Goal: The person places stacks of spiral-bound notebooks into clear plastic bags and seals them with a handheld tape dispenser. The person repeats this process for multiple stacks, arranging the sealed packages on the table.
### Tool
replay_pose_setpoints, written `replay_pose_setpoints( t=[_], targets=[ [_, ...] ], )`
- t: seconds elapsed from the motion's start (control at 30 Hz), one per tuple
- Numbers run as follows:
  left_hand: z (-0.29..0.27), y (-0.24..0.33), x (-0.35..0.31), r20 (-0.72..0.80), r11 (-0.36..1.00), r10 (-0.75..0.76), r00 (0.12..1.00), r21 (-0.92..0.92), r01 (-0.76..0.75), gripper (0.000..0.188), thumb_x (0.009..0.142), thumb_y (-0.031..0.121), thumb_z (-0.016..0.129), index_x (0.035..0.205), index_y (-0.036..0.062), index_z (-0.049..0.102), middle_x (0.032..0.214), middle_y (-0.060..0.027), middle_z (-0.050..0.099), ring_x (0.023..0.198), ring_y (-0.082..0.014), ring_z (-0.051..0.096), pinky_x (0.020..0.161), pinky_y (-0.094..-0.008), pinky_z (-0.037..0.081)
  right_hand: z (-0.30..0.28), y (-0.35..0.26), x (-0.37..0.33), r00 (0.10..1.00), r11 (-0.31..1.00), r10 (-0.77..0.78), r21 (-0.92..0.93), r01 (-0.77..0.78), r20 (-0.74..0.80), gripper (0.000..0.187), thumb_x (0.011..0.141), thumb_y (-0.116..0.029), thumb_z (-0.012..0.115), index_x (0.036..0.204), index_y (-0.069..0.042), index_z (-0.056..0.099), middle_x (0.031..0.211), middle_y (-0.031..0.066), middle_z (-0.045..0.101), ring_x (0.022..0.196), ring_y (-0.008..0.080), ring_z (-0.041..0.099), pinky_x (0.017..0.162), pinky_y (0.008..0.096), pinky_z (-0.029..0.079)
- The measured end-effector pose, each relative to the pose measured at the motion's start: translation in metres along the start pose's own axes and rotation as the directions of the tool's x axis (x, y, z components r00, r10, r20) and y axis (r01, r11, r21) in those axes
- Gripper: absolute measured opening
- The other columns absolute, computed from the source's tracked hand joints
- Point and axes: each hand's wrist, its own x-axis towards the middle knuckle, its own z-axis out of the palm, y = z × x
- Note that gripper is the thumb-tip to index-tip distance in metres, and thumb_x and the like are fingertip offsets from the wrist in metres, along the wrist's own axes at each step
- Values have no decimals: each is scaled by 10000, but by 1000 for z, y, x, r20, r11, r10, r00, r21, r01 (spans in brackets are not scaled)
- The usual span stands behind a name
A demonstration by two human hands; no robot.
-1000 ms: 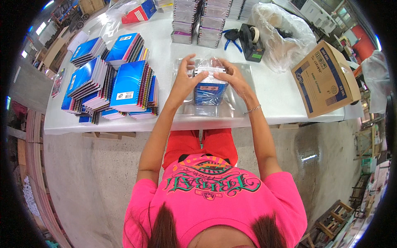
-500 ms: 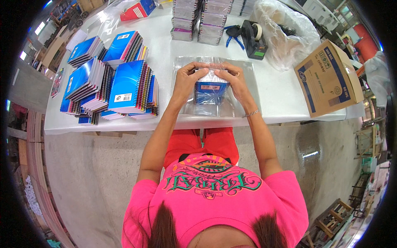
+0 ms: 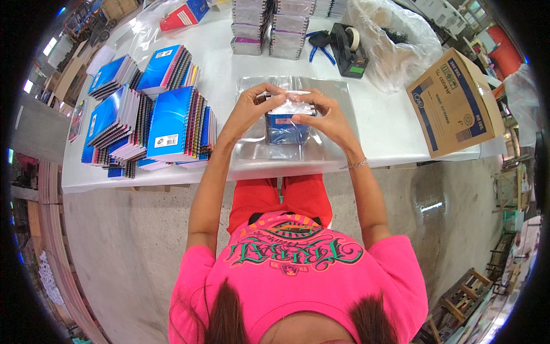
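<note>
Pinching clear film (image 3: 293,108), left hand (image 3: 252,109) faces wide-curved right hand (image 3: 330,119); worktop (image 3: 387,132) stretches rightward to cardboard box's (image 3: 447,123) edge; crinkled film wraps blocky blue notebooks (image 3: 287,133).

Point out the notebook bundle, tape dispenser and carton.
Notebook bundle (image 3: 285,132), head view: blue face below the fingers (image 3: 312,120).
Tape dispenser (image 3: 346,54), head view: black body.
Carton (image 3: 451,108), head view: printed side.

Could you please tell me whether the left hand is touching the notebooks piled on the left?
Apart: the head view shows white table between the left hand and the notebooks.
</note>
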Motion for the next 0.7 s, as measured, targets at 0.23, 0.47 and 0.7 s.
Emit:
replay_pose_setpoints(
  t=[0.23, 0.47, 0.7],
  targets=[
    [8, 11, -25, 63, 729, 456, 888, 546, -413, 304, 767, 168, 784, 1059, 102, 731, 1163, -62, 672, 1189, -245, 579, 1118, -422, 331, 11, 14, -8, 988, 996, -82, 23, 86, -131, 287, 743, -139, 807, 1015, -63, 753, 1245, 115, 598, 1230, 237, 498, 1037, 356, 371],
    [19, 0, -33, 39, 714, 522, 852, 528, -461, 215, 747, 53, 765, 961, 71, 751, 1038, -84, 709, 1122, -251, 628, 1115, -465, 335, 7, 18, -11, 951, 939, -288, -226, 258, -115, 259, 778, -193, 792, 995, -59, 744, 1202, 103, 624, 1204, 238, 525, 1001, 340, 400],
    [29, 7, -34, -1, 722, 559, 829, 493, -486, 200, 764, 22, 737, 964, 38, 726, 1027, -120, 681, 1061, -262, 635, 1009, -399, 442, -182, 82, 83, 596, 839, -357, -527, -134, -719, 359, 880, -323, 708, 1055, -10, 707, 983, 93, 698, 896, 159, 625, 797, 319, 491]
  ],
)
